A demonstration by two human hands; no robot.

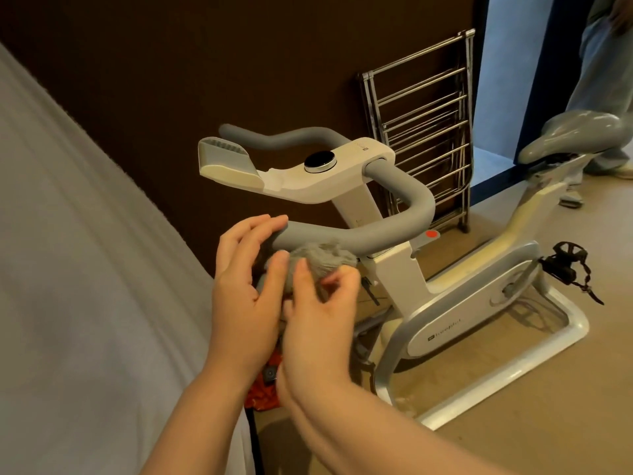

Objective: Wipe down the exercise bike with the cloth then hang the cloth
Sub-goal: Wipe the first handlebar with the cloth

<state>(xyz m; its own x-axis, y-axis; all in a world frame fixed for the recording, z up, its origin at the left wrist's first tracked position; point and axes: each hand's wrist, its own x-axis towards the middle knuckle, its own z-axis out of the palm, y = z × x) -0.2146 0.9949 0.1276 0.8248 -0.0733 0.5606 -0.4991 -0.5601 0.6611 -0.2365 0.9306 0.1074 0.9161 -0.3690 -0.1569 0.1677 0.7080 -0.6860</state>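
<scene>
Head view: the grey cloth (pixel 318 265) is pinched by both hands, left hand (pixel 245 286) and right hand (pixel 318 323), under the bike handlebar (pixel 359 234).

Single head-worn wide-angle view, looking forward and down from above. Close on both hands (pixel 274 303) at the near handlebar (pixel 359 234) of the exercise bike (pixel 462 303); floor (pixel 548 389) and drying rack (pixel 428 132) lie farther off.
</scene>
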